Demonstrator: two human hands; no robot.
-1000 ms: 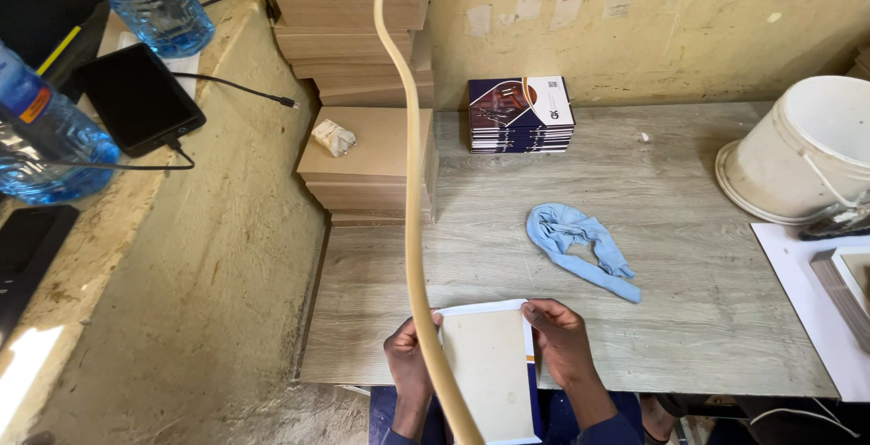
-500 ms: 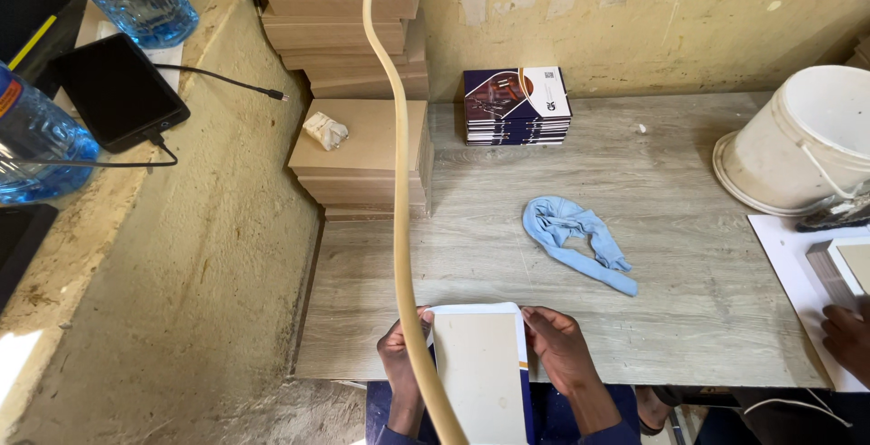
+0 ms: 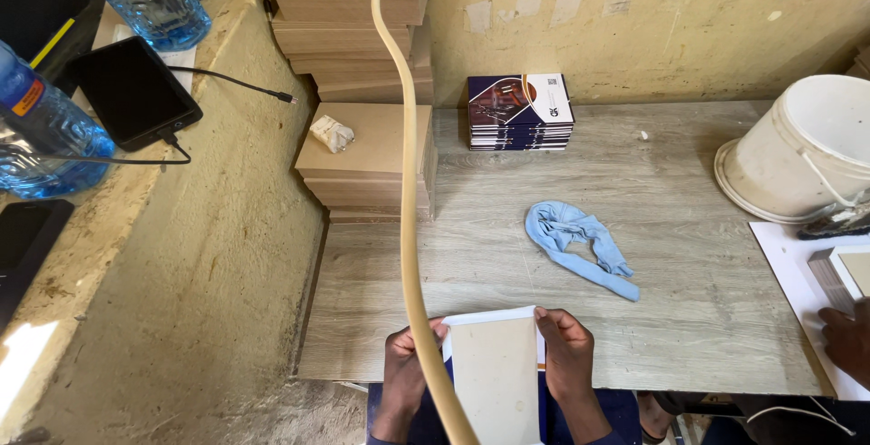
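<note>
The board [image 3: 495,374] sits between my hands: left hand [image 3: 408,363] and right hand [image 3: 566,359] grip its side edges, fingers clamped, wrists low at the table [image 3: 689,318] edge.

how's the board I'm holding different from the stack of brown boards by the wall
The held board is a single panel, white-edged, tilted up at the table's near edge between the left hand and right hand. The brown board stack is many pieces lying flat, with a crumpled scrap on top. Both are flat, rectangular and tan-faced.
</note>
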